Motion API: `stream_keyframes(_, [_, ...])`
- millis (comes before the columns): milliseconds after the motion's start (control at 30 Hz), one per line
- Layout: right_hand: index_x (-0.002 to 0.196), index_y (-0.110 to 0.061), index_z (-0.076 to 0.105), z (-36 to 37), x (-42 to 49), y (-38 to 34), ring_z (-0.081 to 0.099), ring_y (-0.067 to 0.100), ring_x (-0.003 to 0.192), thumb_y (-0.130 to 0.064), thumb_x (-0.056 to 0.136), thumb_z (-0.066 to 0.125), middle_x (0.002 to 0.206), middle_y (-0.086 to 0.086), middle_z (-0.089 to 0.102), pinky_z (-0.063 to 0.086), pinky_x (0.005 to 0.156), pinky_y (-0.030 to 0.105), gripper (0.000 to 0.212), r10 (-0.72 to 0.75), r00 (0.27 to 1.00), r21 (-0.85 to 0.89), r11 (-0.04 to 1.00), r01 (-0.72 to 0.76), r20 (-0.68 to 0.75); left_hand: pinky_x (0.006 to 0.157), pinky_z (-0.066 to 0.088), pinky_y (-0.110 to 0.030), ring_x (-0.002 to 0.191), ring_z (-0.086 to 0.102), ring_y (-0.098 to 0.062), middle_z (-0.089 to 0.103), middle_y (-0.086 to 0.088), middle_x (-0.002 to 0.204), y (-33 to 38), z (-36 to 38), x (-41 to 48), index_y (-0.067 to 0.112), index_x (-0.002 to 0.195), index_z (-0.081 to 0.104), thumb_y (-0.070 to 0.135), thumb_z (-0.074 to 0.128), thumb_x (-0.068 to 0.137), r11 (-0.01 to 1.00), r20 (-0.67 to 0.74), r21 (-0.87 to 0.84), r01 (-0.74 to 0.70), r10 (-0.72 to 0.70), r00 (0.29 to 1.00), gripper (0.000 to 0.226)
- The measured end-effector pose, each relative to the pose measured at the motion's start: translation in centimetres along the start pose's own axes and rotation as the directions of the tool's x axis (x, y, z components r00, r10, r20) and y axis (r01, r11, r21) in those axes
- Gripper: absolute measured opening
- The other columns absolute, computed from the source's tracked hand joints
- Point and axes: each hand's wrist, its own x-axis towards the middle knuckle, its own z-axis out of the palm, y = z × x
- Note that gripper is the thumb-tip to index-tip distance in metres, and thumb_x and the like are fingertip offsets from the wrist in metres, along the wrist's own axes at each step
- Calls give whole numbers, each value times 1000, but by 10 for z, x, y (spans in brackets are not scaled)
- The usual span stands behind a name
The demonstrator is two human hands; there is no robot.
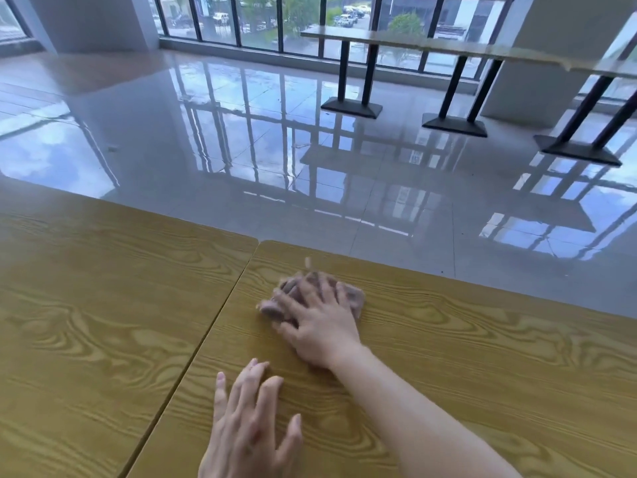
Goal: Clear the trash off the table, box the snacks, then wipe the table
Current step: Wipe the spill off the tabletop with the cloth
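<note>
My right hand (319,324) presses flat, fingers spread, on a small brownish-purple cloth (353,296) on the wooden table (482,374). Hand and cloth are motion-blurred, near the table's far edge. The cloth shows around and between my fingers. My left hand (250,429) rests flat on the same tabletop nearer to me, fingers apart, holding nothing. No trash, snacks or box are in view.
A second wooden table (86,322) butts against the left side, with a narrow seam between them. Beyond the far edge lies glossy tiled floor (241,150). Long tables on black pedestal legs (355,77) stand at the back right by the windows.
</note>
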Motion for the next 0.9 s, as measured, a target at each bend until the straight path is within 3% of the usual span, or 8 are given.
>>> stream_keyframes(100, [144,-66,5,10,-64,42,-18,17,151,-83,87,7,165,-15,2,-15,119,48,59,-86,994,-29,996,84,-66,103,37,-68,122,57,-28,60,-9,124,-3,0,-4,12,107,64,45,51,76,998,-52,-61,24,-27,998,47])
stream_keyframes(267, [145,-63,-7,-20,-147,181,-15,17,152,-82,77,-11,164,-15,-14,-6,123,46,70,438,897,-88,892,-442,-62,109,30,-66,129,48,-26,50,-7,128,0,2,-7,18,117,58,52,46,84,999,62,50,-3,0,998,49])
stream_keyframes(400, [152,-50,-9,-15,-177,170,-15,25,152,-79,77,-13,164,-8,-19,-3,123,51,81,549,835,-52,834,-550,-27,110,27,-67,131,43,-29,46,-9,128,4,1,-7,18,118,56,55,43,86,992,129,127,-3,-13,992,51])
stream_keyframes(533, [156,-37,0,6,-173,83,-12,33,152,-73,90,-2,165,5,-13,-5,122,53,75,385,920,-30,921,-388,-74,114,22,-65,137,36,-26,44,-6,131,7,-2,-6,21,121,53,53,39,87,995,156,97,37,-52,986,49])
stream_keyframes(633, [156,-38,-2,16,-138,26,-26,27,149,-66,96,9,164,2,-18,-13,121,49,67,127,989,6,992,-127,-74,118,16,-60,139,34,-20,45,-1,136,8,-6,-6,21,130,49,48,41,85,997,127,-13,79,-77,989,53])
stream_keyframes(733, [155,-45,-4,-4,-101,10,-32,15,146,-67,97,22,164,-8,-22,-14,122,45,67,-143,989,31,989,142,36,119,15,-58,139,36,-17,44,1,144,6,-13,-6,22,141,44,44,39,83,983,87,-152,102,-90,992,62])
stream_keyframes(800, [156,-44,4,-17,-102,21,-25,10,148,-75,92,24,164,-15,-15,-12,123,43,74,-169,986,105,980,168,7,118,20,-57,142,32,-18,37,0,150,4,-20,-5,24,146,40,44,39,86,975,74,-195,103,-90,993,63])
stream_keyframes(900, [157,-37,16,-13,-136,39,-7,0,150,-68,95,25,164,-20,7,4,125,36,69,-64,989,199,976,90,-133,121,14,-51,150,11,-22,18,0,162,10,-23,1,31,151,30,44,41,94,994,82,-71,-83,89,993,60])
